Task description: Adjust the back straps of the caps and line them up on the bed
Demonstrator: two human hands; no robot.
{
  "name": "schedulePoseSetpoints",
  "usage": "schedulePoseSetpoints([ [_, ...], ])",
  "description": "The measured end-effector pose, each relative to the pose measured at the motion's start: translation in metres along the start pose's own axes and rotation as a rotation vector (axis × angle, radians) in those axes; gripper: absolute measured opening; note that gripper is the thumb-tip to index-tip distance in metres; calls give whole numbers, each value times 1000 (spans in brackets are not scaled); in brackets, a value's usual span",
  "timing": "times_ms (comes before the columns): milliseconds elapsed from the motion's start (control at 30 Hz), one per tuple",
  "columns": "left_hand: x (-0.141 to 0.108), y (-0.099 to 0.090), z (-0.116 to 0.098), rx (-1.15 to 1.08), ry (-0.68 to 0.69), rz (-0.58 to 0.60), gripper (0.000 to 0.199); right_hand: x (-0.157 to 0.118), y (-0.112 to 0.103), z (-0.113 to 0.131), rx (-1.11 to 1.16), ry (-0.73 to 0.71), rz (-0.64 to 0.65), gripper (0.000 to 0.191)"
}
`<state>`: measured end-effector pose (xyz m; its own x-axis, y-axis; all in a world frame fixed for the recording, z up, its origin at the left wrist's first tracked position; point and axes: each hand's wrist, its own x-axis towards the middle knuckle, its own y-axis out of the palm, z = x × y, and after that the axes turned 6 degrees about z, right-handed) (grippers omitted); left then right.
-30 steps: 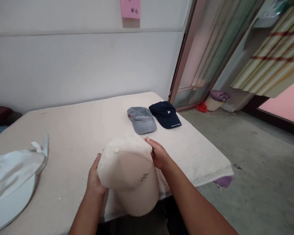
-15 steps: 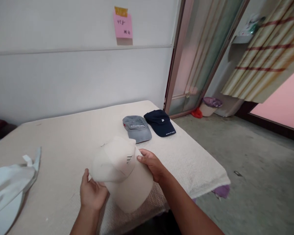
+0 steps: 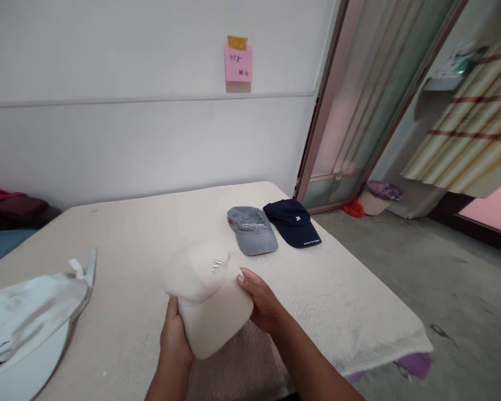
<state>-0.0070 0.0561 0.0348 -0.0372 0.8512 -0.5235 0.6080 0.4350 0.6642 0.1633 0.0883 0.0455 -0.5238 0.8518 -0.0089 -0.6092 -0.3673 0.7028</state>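
Observation:
A cream baseball cap point(image 3: 211, 301) with a small silvery emblem is held above the bed by both hands, its brim tilted down toward me. My left hand point(image 3: 174, 337) grips the brim's left edge, the thumb on top and the fingers hidden beneath. On the brim's right side, my right hand point(image 3: 261, 301) pinches the edge between thumb and fingers. Beyond it, a grey cap point(image 3: 253, 231) lies beside a navy cap point(image 3: 292, 223). At the left lies a pale cap point(image 3: 29, 323) with dark lettering, partly cut off by the frame.
A cream textured cover point(image 3: 142, 234) spreads over the bed. Behind stands a white wall with a pink note point(image 3: 239, 64). To the right are a sliding door point(image 3: 359, 111), a lined bin point(image 3: 379, 197) and concrete floor. Folded dark cloth point(image 3: 14, 211) sits at the far left.
My left hand has closed onto the cap's brim from an open pose beside it. The cap has turned slightly. The view has swung left, shifting the surroundings rightward.

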Motion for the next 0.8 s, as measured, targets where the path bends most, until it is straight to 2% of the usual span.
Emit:
schedulePoseSetpoints([
  [167,5,-6,-22,-42,183,-38,36,8,16,-19,11,58,144,43],
  [333,6,-12,-36,-75,244,-58,28,17,20,-25,-8,59,145,38],
  [467,9,-20,-38,-144,287,-63,35,34,18,-19,-57,11,119,38],
  [567,11,-22,-37,-209,245,-34,32,59,13,-12,-47,-73,110,35],
  [633,12,-20,-37,-234,234,-42,26,82,6,-9,-31,-134,43,33],
  [700,12,-18,-37,-245,210,-42,22,107,-5,-8,-34,-172,-62,33],
  [800,11,-16,-36,-245,177,-24,19,138,-31,-10,-37,-164,-144,31],
])
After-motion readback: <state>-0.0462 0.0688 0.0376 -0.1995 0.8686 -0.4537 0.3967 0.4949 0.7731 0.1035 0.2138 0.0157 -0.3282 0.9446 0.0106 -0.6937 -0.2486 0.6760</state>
